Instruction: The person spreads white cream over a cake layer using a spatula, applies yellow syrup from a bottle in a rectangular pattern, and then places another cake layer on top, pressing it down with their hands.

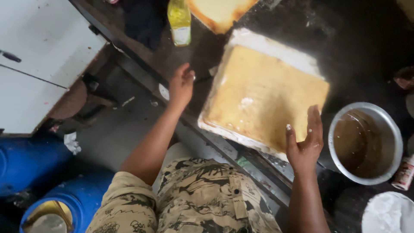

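Sponge cake [263, 92]: one large square yellow slab lies flat on a white board [276, 47] on the dark table [353, 39]. Its top is wet and glossy, with white smears near the middle.

Work done: the sheen suggests the top is already soaked or brushed with liquid; no cream layer covers it yet, so any coating appears outstanding.

Right hand [305, 142]: open, fingers spread, pressed flat on the near right corner of the cake. White specks sit on the fingertips. It grips nothing.

Left hand [181, 84]: raised just off the cake's left edge, fingers loosely curled, not touching the cake. Whether it pinches something small, I cannot tell.

Position: the cake lies between the two hands, right one touching, left one just beside.

Metal bowl [366, 142]: stands to the right of the cake, near the right hand, holding brown liquid.

Yellow bottle [180, 21]: stands beyond the left hand, at the far table edge.

Second cake [220, 13]: partly in view behind the first.

Blue drums [26, 159]: on the floor, left, well apart.
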